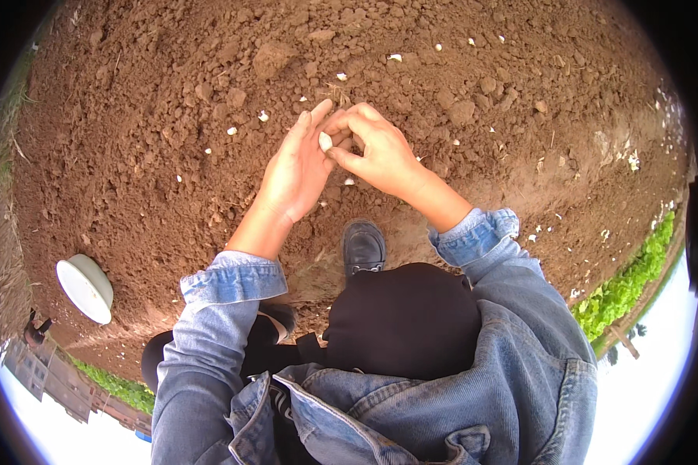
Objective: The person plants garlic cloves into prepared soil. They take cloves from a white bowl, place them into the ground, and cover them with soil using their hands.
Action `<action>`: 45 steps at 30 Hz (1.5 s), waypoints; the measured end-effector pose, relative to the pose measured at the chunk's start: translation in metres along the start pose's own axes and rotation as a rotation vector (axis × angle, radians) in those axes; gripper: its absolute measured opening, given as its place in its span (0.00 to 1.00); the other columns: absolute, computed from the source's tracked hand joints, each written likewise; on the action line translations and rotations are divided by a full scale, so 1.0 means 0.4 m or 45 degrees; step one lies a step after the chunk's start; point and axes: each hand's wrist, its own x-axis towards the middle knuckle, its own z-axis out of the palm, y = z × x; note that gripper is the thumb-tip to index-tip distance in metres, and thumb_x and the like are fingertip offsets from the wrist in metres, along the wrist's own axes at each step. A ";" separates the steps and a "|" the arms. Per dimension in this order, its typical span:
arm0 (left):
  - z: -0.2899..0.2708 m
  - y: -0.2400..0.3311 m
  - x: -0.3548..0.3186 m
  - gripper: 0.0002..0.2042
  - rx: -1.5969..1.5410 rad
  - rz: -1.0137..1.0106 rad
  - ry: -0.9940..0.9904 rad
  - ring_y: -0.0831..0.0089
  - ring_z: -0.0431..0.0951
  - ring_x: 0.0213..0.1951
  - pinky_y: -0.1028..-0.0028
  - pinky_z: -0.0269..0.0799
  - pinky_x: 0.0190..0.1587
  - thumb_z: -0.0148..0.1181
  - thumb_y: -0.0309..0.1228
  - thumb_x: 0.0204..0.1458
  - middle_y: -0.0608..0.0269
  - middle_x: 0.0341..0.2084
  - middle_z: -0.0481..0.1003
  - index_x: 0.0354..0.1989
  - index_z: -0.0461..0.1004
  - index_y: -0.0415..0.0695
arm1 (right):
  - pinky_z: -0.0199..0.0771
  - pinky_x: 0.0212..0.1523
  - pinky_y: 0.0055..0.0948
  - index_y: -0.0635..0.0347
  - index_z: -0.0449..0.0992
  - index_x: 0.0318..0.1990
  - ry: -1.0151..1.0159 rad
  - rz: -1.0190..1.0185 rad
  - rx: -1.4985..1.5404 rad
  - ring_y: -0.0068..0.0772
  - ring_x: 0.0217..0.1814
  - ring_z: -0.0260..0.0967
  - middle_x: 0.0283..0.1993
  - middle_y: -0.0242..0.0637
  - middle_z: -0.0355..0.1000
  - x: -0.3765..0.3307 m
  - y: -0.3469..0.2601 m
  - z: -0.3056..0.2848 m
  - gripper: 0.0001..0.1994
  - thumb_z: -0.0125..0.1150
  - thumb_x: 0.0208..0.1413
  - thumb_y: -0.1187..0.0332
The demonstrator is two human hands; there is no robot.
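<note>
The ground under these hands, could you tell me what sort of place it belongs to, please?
Most likely a tilled field or garden plot outdoors: loose brown soil with clods, small white cloves scattered on it, and green plants along the edge.

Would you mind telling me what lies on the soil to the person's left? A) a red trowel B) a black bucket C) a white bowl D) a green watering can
C: a white bowl rests on the brown soil at the left, away from both hands.
</note>
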 end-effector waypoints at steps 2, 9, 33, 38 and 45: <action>0.016 -0.010 0.008 0.34 0.094 0.044 -0.036 0.58 0.52 0.69 0.61 0.47 0.71 0.40 0.49 0.66 0.46 0.68 0.51 0.71 0.44 0.36 | 0.74 0.40 0.28 0.61 0.73 0.44 0.034 -0.025 0.036 0.27 0.37 0.73 0.39 0.36 0.70 0.003 0.015 0.001 0.12 0.63 0.50 0.72; 0.041 -0.011 0.015 0.33 0.414 0.120 -0.045 0.57 0.47 0.71 0.60 0.41 0.72 0.41 0.48 0.65 0.48 0.70 0.46 0.72 0.43 0.40 | 0.68 0.35 0.21 0.61 0.73 0.45 0.056 0.287 0.442 0.16 0.34 0.66 0.36 0.27 0.72 0.066 0.073 -0.133 0.09 0.60 0.57 0.71; -0.153 -0.081 -0.017 0.45 2.700 -0.040 0.084 0.51 0.42 0.72 0.53 0.41 0.71 0.64 0.48 0.49 0.50 0.71 0.44 0.73 0.45 0.52 | 0.58 0.58 0.51 0.32 0.77 0.48 0.753 1.156 -1.476 0.41 0.63 0.63 0.55 0.25 0.74 0.319 0.645 -0.811 0.13 0.54 0.55 0.54; -0.159 -0.099 0.002 0.48 2.745 -0.012 0.015 0.51 0.39 0.72 0.51 0.39 0.71 0.66 0.49 0.47 0.51 0.72 0.41 0.73 0.42 0.52 | 0.51 0.67 0.53 0.40 0.72 0.58 1.215 0.630 -1.171 0.47 0.69 0.55 0.66 0.37 0.63 0.228 0.693 -0.838 0.24 0.59 0.53 0.49; -0.189 -0.102 -0.028 0.49 2.742 0.075 0.016 0.50 0.38 0.72 0.49 0.39 0.71 0.68 0.48 0.45 0.51 0.72 0.41 0.73 0.43 0.53 | 0.41 0.72 0.48 0.45 0.69 0.63 1.027 0.423 -1.080 0.49 0.75 0.43 0.72 0.40 0.54 0.045 0.511 -0.388 0.28 0.58 0.57 0.47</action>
